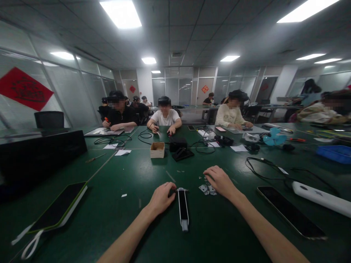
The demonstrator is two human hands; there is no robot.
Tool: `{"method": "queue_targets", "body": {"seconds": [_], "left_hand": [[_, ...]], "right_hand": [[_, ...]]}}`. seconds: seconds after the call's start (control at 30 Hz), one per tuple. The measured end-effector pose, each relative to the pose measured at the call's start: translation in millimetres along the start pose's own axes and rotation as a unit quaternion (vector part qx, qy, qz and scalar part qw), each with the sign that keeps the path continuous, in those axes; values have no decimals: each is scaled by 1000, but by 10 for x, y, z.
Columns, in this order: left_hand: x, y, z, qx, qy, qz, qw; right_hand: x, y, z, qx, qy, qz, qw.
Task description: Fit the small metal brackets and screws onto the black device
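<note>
My left hand (162, 198) rests on the green table with its fingers curled. Its thumb and index finger are at the upper left end of a long narrow piece (183, 206) with a pale frame and dark middle. A thin rod (187, 190) sticks out from that end on the right. To the right, my right hand (221, 181) hovers low over a small group of parts, its fingers bent and slightly apart. Beneath and beside its fingertips lie grey metal plates (204, 189) and several tiny rings or nuts (200, 178). Nothing is visible in the right fingers.
A green-edged tablet (59, 208) with a strap lies left, a phone (290, 212) and white power strip (320, 197) right. Farther back are a cardboard box (157, 150), a black stand (182, 154), cables, a blue fan (274, 137) and a blue tray (334, 154). Several people sit across the table.
</note>
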State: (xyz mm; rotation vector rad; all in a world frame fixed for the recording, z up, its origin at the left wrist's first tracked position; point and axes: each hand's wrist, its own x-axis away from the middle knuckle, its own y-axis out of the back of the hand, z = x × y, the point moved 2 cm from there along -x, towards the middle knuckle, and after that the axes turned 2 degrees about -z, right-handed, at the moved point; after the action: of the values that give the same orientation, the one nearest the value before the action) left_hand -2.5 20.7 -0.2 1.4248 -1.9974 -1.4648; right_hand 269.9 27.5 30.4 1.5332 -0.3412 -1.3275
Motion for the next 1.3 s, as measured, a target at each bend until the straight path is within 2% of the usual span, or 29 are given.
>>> {"method": "queue_targets", "body": {"seconds": [0.1, 0.2, 0.4, 0.7, 0.87, 0.97, 1.3], "left_hand": [[2, 3, -3, 4, -2, 3, 1000], [2, 6, -8, 1, 2, 5, 1000], [-7, 1, -13, -6, 2, 8, 1000], [-5, -16, 7, -8, 5, 9, 1000], [-2, 3, -15, -10, 10, 12, 1000], [2, 19, -29, -7, 12, 13, 1000], [17, 47, -58, -3, 13, 15, 1000]], "right_hand": [[43, 73, -258, 21, -27, 5, 999], [77, 67, -353, 13, -39, 49, 998], [95, -20, -298, -23, -57, 164, 985], [80, -106, -204, -22, -113, 229, 967], [43, -103, -118, -10, -151, 228, 962], [49, -121, -114, -2, -170, 205, 964], [93, -235, -154, 34, -149, 128, 980]]}}
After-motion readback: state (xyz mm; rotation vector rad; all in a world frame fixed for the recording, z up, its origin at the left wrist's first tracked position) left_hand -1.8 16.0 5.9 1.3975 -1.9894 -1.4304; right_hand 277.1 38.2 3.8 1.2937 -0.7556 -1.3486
